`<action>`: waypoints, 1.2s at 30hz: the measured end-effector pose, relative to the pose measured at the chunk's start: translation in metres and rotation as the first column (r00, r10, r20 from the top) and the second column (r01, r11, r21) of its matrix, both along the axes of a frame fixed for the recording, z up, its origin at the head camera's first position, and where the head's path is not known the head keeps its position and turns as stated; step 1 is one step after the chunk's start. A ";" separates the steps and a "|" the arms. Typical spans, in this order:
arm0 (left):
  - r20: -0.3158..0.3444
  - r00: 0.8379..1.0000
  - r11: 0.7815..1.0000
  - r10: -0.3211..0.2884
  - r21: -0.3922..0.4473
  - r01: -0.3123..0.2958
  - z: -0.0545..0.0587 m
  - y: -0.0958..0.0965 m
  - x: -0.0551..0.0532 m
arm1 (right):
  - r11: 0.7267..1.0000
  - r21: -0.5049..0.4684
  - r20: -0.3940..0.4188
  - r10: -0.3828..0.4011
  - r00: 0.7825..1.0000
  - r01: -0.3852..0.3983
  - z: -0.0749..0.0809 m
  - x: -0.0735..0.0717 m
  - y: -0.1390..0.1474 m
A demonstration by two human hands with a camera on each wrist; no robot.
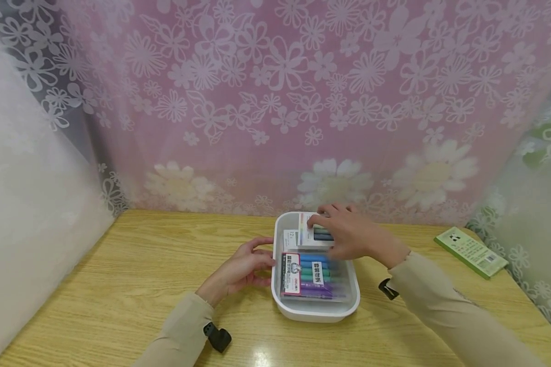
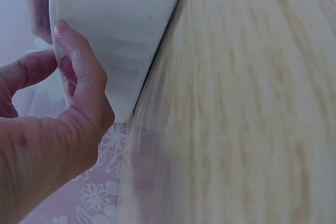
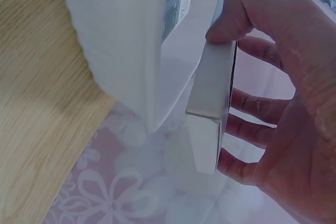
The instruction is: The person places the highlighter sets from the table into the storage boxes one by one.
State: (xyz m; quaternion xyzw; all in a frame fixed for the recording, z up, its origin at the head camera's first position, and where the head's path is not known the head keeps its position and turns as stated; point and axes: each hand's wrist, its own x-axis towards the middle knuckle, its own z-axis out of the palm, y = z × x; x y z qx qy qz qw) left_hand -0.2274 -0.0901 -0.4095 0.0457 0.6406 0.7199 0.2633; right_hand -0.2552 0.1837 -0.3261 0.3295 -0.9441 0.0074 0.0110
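Note:
A white plastic bin (image 1: 319, 317) stands in the middle of the table. My left hand (image 1: 243, 267) holds its left rim, thumb at the edge and fingers against the outer wall (image 2: 121, 19). Over the bin's far end, my right hand (image 1: 355, 234) grips a flat white box (image 1: 306, 232) with dark and green sticks showing in its window. The right wrist view shows that box (image 3: 210, 90) tilted on edge between thumb and fingers, beside the bin wall. Inside the bin lie a clear pack of blue, green and purple pens (image 1: 309, 285) and a white box marked 12 (image 1: 290, 238).
A green box (image 1: 470, 252) with a panda picture lies at the table's right side. Behind the wooden table (image 1: 133, 285) hangs a pink flowered curtain (image 1: 257, 127), with pale sheets at both sides.

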 end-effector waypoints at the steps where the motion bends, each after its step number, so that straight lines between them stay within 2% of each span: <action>1: 0.002 1.000 1.000 0.000 0.000 0.000 0.000 0.000 0.000 | 1.000 0.001 0.008 0.006 1.000 -0.006 0.000 -0.001 -0.002; 7: 0.010 1.000 1.000 0.008 0.000 -0.008 -0.001 0.001 0.000 | 1.000 0.021 0.042 0.016 0.999 -0.017 -0.002 -0.010 -0.011; 16: 0.010 1.000 1.000 0.008 -0.003 -0.008 0.000 0.000 -0.001 | 1.000 0.008 0.148 0.017 0.989 -0.018 -0.004 -0.020 -0.020; 22: 0.010 1.000 1.000 0.003 -0.006 -0.003 0.001 0.000 0.000 | 0.999 -0.006 0.184 0.051 0.982 -0.050 -0.009 -0.026 -0.021; 36: 0.002 1.000 1.000 -0.003 -0.011 0.003 0.000 0.000 0.000 | 0.997 -0.039 0.279 0.080 0.957 -0.072 -0.016 -0.033 -0.019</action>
